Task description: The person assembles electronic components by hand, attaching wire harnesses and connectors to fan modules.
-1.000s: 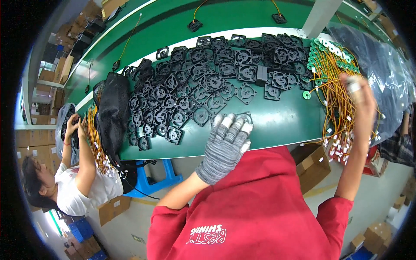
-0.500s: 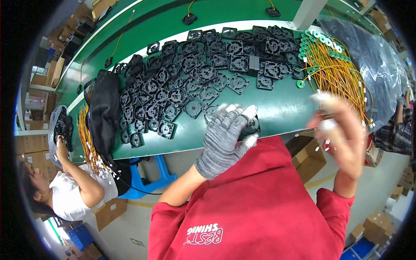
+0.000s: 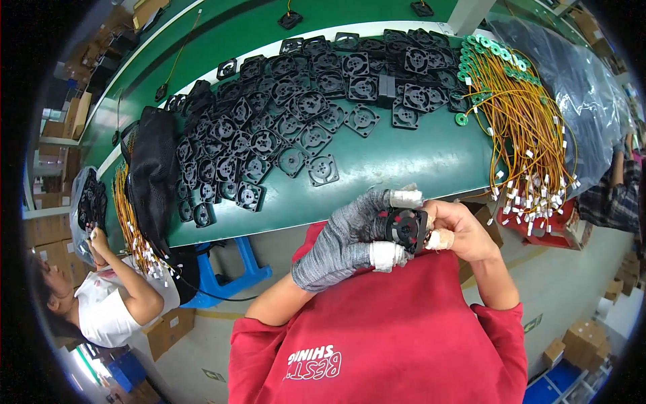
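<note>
Left hand [image 3: 346, 239] in grey knit glove and bare right hand [image 3: 457, 229] both pinch one small square black plastic fan frame [image 3: 406, 227] held above the near edge of the green worktop [image 3: 404, 158]; best kept steady, gripped by its edges.

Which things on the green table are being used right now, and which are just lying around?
In use:
left hand
right hand
black fan held between both

Lying about:
pile of black fans
yellow wires
black bag
clear plastic sheet
</note>
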The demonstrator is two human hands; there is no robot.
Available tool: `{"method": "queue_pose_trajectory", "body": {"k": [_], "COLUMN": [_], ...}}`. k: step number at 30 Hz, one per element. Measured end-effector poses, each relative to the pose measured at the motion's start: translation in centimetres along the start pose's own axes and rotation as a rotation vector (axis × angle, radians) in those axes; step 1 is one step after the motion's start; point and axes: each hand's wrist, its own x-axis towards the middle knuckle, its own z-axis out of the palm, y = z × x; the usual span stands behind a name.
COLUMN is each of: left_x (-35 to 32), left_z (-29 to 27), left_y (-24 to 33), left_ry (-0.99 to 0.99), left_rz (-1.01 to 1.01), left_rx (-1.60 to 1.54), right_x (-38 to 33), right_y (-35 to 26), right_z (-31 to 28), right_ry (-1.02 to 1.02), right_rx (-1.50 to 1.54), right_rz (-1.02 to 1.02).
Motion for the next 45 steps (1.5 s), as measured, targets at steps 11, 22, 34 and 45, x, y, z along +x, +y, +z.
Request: {"method": "queue_pose_trajectory", "body": {"k": [11,22,34,45], "left_x": [0.0,0.5,0.7,0.5], "left_z": [0.4,-0.2,-0.2,0.6], "left_y": [0.8,-0.1,-0.2,0.3], "left_ry": [-0.145,-0.103,-0.113,-0.052], "left_rz": [-0.194,-0.058,-0.076,-0.013], "left_rx": [0.015,0.297,0.39,0.494], "right_x": [0.2,0.2,-0.1,-0.9], "right_y": [-2.3,-4.3,-3.7,-3.3], "right_z": [-0.7,-0.8,0.1,0.8], "right_ry": [-0.062,-0.077,-0.005,0.003], "right_rx": [-0.404,-0.389,-0.381,-0.437], "right_rz": [0.028,0.202,0.226,0.048]}}
